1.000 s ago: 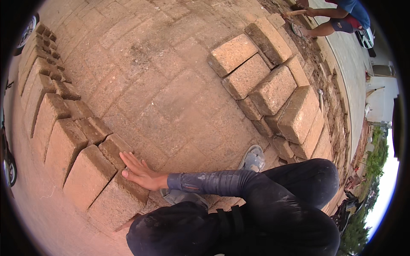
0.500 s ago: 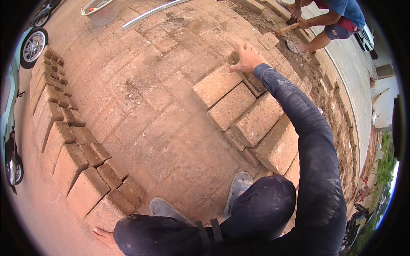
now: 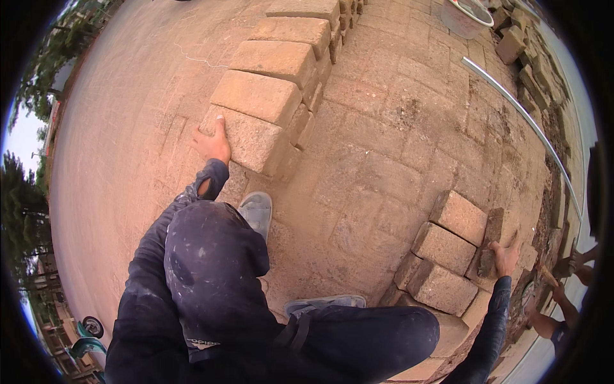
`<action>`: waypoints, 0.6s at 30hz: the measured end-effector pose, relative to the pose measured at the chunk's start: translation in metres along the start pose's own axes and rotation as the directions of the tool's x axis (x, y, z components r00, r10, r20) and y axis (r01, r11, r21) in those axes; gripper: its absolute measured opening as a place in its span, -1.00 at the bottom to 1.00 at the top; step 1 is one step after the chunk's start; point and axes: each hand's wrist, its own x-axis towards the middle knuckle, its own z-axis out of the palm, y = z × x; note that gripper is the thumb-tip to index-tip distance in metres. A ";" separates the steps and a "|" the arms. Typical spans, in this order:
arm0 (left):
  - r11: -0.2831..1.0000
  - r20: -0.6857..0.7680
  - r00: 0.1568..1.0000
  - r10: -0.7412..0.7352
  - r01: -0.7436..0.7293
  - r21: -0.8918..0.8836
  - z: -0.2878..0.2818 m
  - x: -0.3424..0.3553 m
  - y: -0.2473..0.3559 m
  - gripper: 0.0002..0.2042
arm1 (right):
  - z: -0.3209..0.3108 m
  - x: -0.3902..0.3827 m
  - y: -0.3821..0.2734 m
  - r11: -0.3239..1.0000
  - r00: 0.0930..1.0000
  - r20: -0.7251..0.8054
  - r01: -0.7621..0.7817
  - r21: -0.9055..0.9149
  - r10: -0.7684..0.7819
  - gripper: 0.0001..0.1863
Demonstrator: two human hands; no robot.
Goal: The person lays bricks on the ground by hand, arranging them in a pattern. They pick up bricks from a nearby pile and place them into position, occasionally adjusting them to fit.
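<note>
We crouch with a hand at each stack.
Our left grip [image 3: 212, 144] lies spread, unclenched, against the end block [image 3: 252, 142]; our right grip [image 3: 507, 257] touches a block [image 3: 494, 227], though we cannot tell whether it grasps. Ahead of the left grip, the row [image 3: 281, 61] looks already lined up; the pile [image 3: 441, 246] beside the right grip seems still unordered. Far ahead of the right grip stands a bucket [image 3: 464, 27], contents unclear.
</note>
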 end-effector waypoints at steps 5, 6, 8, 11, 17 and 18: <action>0.991 0.067 0.992 -0.103 0.096 0.093 -0.013 -0.019 0.019 -0.13 | -0.035 -0.013 -0.093 0.947 0.942 0.108 0.321 -0.011 -0.318 0.15; 0.988 0.076 0.991 -0.112 0.103 0.114 -0.020 -0.018 0.022 -0.13 | -0.045 -0.030 -0.130 0.917 0.911 0.113 0.398 0.005 -0.396 0.15; 0.989 0.070 0.992 -0.105 0.097 0.109 -0.024 -0.016 0.029 -0.13 | -0.045 -0.054 -0.193 0.837 0.822 0.161 0.542 0.077 -0.547 0.16; 0.989 0.080 0.988 -0.131 0.125 0.077 -0.023 -0.024 0.021 -0.12 | -0.030 -0.102 -0.267 0.660 0.609 0.287 0.740 0.130 -0.740 0.17; 0.967 0.246 0.961 0.129 -0.068 -0.244 -0.041 -0.010 -0.010 -0.13 | 0.043 -0.225 -0.391 0.293 0.102 0.465 0.886 0.360 -0.879 0.18; 0.954 0.239 0.961 0.141 -0.068 -0.291 -0.058 -0.019 -0.029 -0.17 | 0.058 -0.248 -0.403 0.265 0.051 0.465 0.874 0.407 -0.884 0.19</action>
